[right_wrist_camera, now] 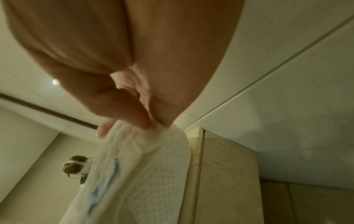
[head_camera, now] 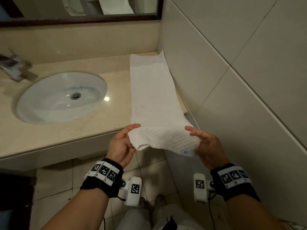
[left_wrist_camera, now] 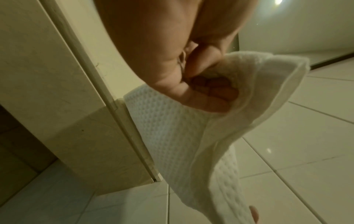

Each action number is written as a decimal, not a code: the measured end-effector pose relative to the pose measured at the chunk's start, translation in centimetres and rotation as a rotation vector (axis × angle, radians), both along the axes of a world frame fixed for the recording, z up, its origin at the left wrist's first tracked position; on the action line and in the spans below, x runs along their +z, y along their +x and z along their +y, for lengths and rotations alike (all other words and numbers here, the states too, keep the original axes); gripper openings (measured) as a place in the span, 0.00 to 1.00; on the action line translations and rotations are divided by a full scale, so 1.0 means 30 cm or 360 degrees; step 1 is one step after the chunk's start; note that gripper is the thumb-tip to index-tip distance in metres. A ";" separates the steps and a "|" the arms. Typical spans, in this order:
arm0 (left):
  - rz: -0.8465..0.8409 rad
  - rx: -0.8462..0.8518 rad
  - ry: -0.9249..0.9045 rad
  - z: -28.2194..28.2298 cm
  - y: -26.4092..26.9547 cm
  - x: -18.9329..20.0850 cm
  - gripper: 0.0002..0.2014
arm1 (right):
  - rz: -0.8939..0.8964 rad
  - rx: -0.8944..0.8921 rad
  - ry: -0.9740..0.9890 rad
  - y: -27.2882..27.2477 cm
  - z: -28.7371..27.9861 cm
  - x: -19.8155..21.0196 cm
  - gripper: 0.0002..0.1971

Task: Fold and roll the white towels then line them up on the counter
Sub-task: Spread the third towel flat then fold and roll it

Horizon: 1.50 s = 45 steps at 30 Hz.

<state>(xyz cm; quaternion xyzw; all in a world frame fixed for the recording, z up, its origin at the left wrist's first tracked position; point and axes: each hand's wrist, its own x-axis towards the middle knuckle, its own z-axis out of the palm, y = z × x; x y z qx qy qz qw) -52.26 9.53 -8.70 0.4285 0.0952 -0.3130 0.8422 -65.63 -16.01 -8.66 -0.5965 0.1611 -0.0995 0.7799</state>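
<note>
White waffle-weave cotton towel (head_camera: 152, 97), folded into a long strip, lies along beige marble surface (head_camera: 66, 130) beside wall; near end overhangs. Left hand (head_camera: 122, 145) and right hand (head_camera: 207, 146) pinch its corners. Soft, light, limp; likely best gripped at edges.

the faucet (head_camera: 15, 67) is blurred and cut by the left edge. the mirror (head_camera: 79, 7) is cropped at the top. the towel (head_camera: 154, 97) hides the left hand (head_camera: 122, 145) fingertips and the right hand (head_camera: 207, 146) fingers beneath it.
</note>
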 end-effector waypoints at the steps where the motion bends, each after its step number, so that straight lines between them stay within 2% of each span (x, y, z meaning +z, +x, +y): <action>1: -0.0042 0.0001 -0.0002 -0.002 0.000 0.005 0.37 | -0.0012 0.0020 -0.0081 -0.003 0.003 0.002 0.27; 3: -0.0134 0.0003 -0.0031 -0.009 -0.001 0.021 0.34 | -0.0042 0.0038 -0.0199 -0.003 0.008 0.001 0.33; 6: -0.0270 -0.0016 -0.0030 -0.013 0.001 0.038 0.31 | -0.0092 0.0048 -0.0332 0.000 0.017 0.014 0.36; 11: -0.0196 0.0131 0.0065 -0.032 0.010 0.054 0.20 | -0.0056 0.0064 -0.0804 0.002 0.024 0.036 0.34; 14: -0.0138 0.0188 0.0129 -0.045 0.011 0.086 0.05 | -0.0024 0.0000 -0.0899 0.011 0.026 0.026 0.34; 17: -0.0145 0.0187 0.0239 -0.047 0.015 0.101 0.08 | -0.0042 -0.0113 -0.1114 0.027 0.033 0.027 0.31; 20: -0.0163 0.0177 0.0271 -0.042 0.015 0.118 0.14 | -0.0105 -0.0170 -0.0910 0.042 0.031 0.032 0.22; 24: -0.0149 0.0177 0.0330 -0.047 0.012 0.124 0.10 | -0.0066 -0.0233 -0.0648 0.065 0.019 0.014 0.14; 26: -0.0150 0.0163 0.0365 -0.051 0.007 0.128 0.10 | -0.0051 -0.0248 -0.0419 0.068 0.015 0.010 0.04; 29: -0.0128 0.0157 0.0378 -0.054 0.005 0.136 0.12 | 0.0011 -0.0201 -0.0253 0.058 0.010 0.026 0.24; 32: -0.0095 0.0138 0.0344 -0.051 0.010 0.145 0.12 | 0.0054 -0.0061 -0.0134 0.038 -0.012 0.046 0.26; 34: -0.0110 0.0099 0.0320 -0.054 0.011 0.160 0.08 | 0.0118 -0.0035 -0.0253 0.036 -0.016 0.054 0.31; 35: -0.0123 0.0080 0.0300 -0.056 0.011 0.165 0.06 | 0.0129 -0.0047 -0.0341 0.039 -0.016 0.056 0.32; 40: -0.0243 0.0056 0.0242 -0.060 0.018 0.183 0.17 | 0.0074 -0.0098 -0.0416 0.059 0.004 0.096 0.36; 42: -0.0202 0.0070 0.0219 -0.058 0.024 0.191 0.16 | 0.0070 -0.0120 -0.0502 0.063 0.011 0.109 0.36; 45: -0.0151 0.0074 0.0266 -0.062 0.030 0.202 0.09 | 0.0044 -0.0225 -0.0532 0.076 0.029 0.124 0.29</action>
